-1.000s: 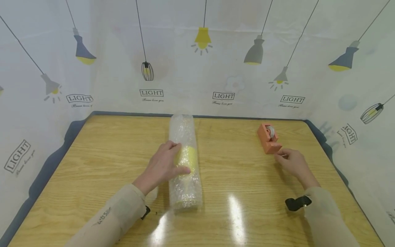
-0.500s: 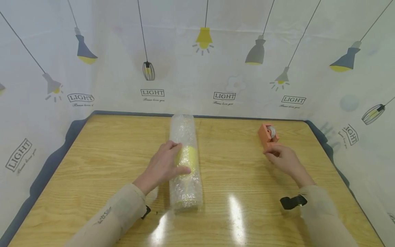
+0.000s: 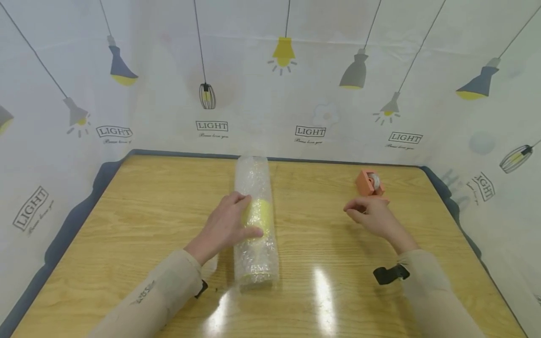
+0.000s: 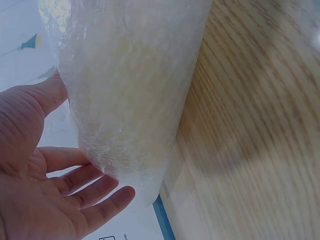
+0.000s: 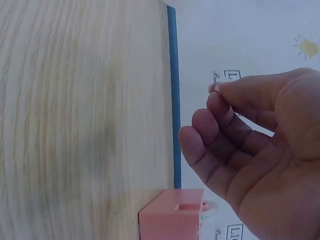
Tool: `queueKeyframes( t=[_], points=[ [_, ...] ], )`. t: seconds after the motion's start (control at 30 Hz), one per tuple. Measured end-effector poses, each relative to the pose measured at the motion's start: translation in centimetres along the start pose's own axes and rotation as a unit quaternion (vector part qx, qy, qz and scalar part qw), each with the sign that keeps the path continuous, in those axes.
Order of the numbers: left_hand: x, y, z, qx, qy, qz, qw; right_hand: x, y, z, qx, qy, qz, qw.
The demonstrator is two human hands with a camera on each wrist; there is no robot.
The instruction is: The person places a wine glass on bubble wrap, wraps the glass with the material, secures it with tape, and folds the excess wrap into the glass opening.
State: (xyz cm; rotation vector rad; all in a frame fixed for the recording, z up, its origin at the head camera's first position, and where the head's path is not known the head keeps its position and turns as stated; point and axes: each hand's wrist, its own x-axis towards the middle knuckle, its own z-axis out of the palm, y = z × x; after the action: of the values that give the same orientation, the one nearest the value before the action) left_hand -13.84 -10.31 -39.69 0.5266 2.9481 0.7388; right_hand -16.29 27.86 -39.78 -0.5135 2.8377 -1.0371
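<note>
A clear bubble-wrap roll (image 3: 265,218) lies lengthwise on the wooden bench (image 3: 148,202), its far end up near the back edge; something yellow shows through the wrap at the middle. The left hand (image 3: 226,223) holds the roll from its left side, thumb and fingers spread along it and curled around the curve, the thumb lying over the top. The right hand (image 3: 372,216) is in front of an orange tape dispenser (image 3: 365,183), to the right of the roll and well apart from it. Its thumb and forefinger meet at the tips on a pale sliver (image 5: 216,87), too small to make out clearly; the other fingers are bent. The dispenser holds a roll of tape (image 3: 374,181). Both sleeves are light, each with a black strap (image 3: 390,274) at the wrist. Behind the bench hangs a pale wall covering (image 3: 253,112) printed with lamps and the word LIGHT.
</note>
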Motion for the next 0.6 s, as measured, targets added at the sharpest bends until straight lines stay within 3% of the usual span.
queueKeyframes(
  t=[0.2,0.6],
  points=[
    [0.0,-0.1,0.0,0.004,0.002,0.005,1.0,0.5,-1.6,0.2,-0.008,-0.025,-0.012,0.9996],
    [-0.2,-0.3,0.0,-0.001,0.005,0.009,0.9999,1.9,-4.5,1.4,-0.002,-0.049,-0.075,0.996]
  ],
)
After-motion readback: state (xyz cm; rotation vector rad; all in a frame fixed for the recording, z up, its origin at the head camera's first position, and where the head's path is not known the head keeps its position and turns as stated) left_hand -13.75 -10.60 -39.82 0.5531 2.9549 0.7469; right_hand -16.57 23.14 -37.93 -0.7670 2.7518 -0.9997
